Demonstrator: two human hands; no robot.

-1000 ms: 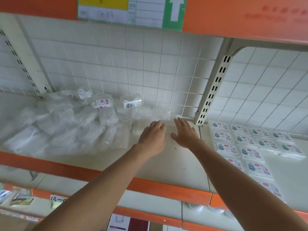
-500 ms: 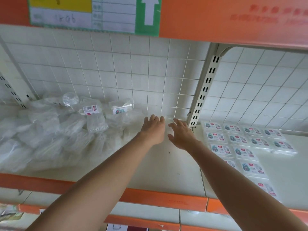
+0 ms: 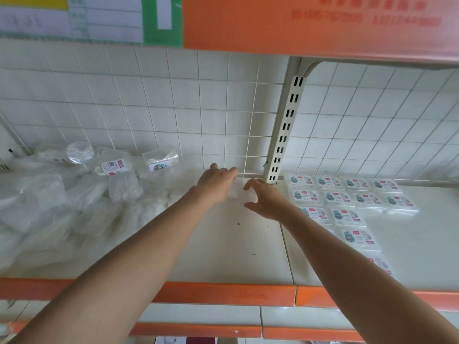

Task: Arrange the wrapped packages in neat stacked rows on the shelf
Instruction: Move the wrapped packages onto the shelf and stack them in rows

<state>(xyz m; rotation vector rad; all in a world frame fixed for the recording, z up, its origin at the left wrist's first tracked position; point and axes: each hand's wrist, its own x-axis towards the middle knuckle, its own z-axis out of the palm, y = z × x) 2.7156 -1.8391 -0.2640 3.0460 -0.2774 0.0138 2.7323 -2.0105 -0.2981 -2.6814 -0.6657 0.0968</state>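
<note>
A clear wrapped package (image 3: 238, 192) lies at the back of the cream shelf (image 3: 223, 256), close to the wire grid wall. My right hand (image 3: 267, 198) curls around its right side, thumb low and fingers above. My left hand (image 3: 215, 182) lies against its left edge with fingers stretched toward the wall. A loose heap of clear wrapped packages (image 3: 74, 194) covers the left part of the shelf. On the neighbouring shelf to the right, labelled packages in flat rows (image 3: 347, 197) lie side by side.
A slotted cream upright (image 3: 283, 135) divides the two shelf bays just behind my right hand. An orange shelf edge (image 3: 223, 292) runs along the front. An orange board with a label sheet (image 3: 298, 21) hangs overhead. Small dark specks lie on the bare shelf.
Both hands moved further back toward the wall. My right hand went from flat to curled around the clear package. The camera view shifted slightly left and closer.
</note>
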